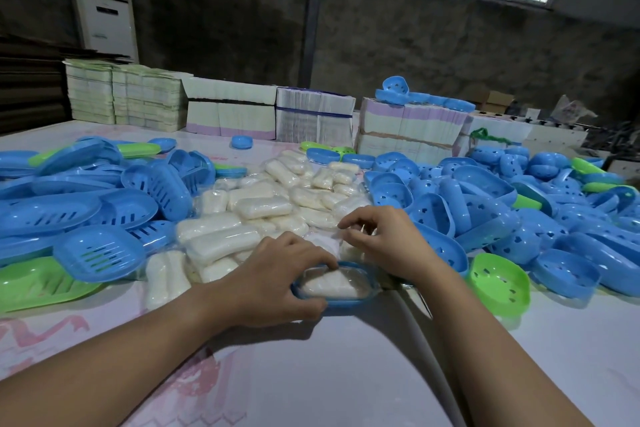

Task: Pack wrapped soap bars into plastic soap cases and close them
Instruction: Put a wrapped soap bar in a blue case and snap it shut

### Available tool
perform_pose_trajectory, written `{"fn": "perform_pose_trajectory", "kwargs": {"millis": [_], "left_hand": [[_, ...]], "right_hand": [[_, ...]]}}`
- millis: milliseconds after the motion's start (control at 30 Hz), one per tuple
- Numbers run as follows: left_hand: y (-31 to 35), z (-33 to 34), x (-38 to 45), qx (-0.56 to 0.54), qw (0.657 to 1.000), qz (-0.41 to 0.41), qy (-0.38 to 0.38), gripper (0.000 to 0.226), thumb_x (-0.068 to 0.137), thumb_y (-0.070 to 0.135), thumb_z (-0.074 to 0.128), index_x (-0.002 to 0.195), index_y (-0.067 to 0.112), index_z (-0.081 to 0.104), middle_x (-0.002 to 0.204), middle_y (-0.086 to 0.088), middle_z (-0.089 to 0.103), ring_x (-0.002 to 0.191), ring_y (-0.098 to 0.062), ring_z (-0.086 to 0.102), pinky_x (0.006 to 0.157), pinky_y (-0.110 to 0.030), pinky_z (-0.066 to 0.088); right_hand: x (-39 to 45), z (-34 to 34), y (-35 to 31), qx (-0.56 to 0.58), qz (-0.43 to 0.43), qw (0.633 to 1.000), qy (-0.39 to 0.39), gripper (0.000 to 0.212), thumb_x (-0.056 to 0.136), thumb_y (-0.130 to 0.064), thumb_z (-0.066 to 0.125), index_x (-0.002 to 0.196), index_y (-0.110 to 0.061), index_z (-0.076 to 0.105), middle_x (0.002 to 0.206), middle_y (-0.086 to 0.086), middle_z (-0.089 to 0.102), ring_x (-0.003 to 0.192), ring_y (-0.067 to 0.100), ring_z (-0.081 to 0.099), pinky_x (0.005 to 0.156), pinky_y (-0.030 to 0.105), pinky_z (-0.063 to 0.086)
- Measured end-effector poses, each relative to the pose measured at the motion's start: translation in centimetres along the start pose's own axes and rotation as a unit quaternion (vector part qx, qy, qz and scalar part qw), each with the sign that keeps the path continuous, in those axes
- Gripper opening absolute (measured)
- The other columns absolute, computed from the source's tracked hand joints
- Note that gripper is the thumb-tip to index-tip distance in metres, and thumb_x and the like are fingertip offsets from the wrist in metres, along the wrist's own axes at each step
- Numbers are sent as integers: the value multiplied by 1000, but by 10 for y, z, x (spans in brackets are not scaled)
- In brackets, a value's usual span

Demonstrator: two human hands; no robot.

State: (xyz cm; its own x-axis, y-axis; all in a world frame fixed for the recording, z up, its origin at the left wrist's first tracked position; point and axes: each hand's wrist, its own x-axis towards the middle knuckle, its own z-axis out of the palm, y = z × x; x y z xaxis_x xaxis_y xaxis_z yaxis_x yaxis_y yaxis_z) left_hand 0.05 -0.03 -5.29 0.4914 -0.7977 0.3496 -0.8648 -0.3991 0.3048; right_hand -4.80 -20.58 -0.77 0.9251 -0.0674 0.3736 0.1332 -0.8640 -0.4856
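One view only, from the head camera, is supplied. At centre, a blue soap case [334,284] lies open on the table [346,374], and a wrapped soap bar [330,284] is seen resting inside it. The left hand [277,281] is closed around the case from nine o'clock, thumb on the near rim and fingers over the far rim. The right hand [384,239], at one o'clock of the case, is pinched on a loose piece of clear wrapping [322,241] just beyond it; whether a second bar is held there cannot be told. A heap of wrapped bars [263,215] lies at twelve o'clock, slotted blue halves [100,218] are piled at nine to ten o'clock, and heart-punched blue halves [502,204] at two to three o'clock, with a green half [498,282] nearest at three o'clock. The bar is judged light and firm, its film slippery and crinkly, so it is best taken by the long sides. The case is judged thin, stiff and springy, best gripped at the rim and pressed evenly when a matching half is fitted.
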Motion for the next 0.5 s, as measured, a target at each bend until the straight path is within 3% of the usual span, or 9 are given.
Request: {"fn": "perform_pose_trajectory", "kwargs": {"millis": [100,167,233,333,500], "left_hand": [[-3,2,5,17,1000,0,-14,64,72,65,45,129,38,54,118,22,52,118,-5,37,104,-34,30],[-5,1,9,20,1000,-5,-16,59,75,61,49,129,37,54,119,20,54,118,-7,37,103,-34,30],[-8,0,12,7,1000,-7,-9,53,78,53,56,129,36,56,115,18,55,118,-7,36,102,-30,29],[-10,-2,12,-7,1000,-12,-5,52,78,51,58,128,36,57,105,24,48,114,-4,34,96,-22,27],[-10,-1,9,20,1000,-3,-9,50,81,52,56,129,38,55,109,26,47,115,-5,34,96,-25,27]], "right_hand": [[1,1,0,-34,16,999,39,18,87,-21,62,97,-29,74,76,-17,62,75,5,56,67,23,46],[2,-1,1,-56,44,994,85,19,86,-23,61,99,-31,73,77,-15,62,79,8,58,71,32,50],[1,-4,5,-104,91,984,114,24,84,-27,59,105,-33,70,88,-12,64,91,16,60,70,33,47],[0,-6,13,-186,167,965,74,39,82,-30,58,121,-34,61,116,-3,59,107,25,56,72,33,36],[1,-4,13,-168,158,972,48,55,77,-10,54,128,-32,56,120,0,52,108,28,54,77,35,43]]}}
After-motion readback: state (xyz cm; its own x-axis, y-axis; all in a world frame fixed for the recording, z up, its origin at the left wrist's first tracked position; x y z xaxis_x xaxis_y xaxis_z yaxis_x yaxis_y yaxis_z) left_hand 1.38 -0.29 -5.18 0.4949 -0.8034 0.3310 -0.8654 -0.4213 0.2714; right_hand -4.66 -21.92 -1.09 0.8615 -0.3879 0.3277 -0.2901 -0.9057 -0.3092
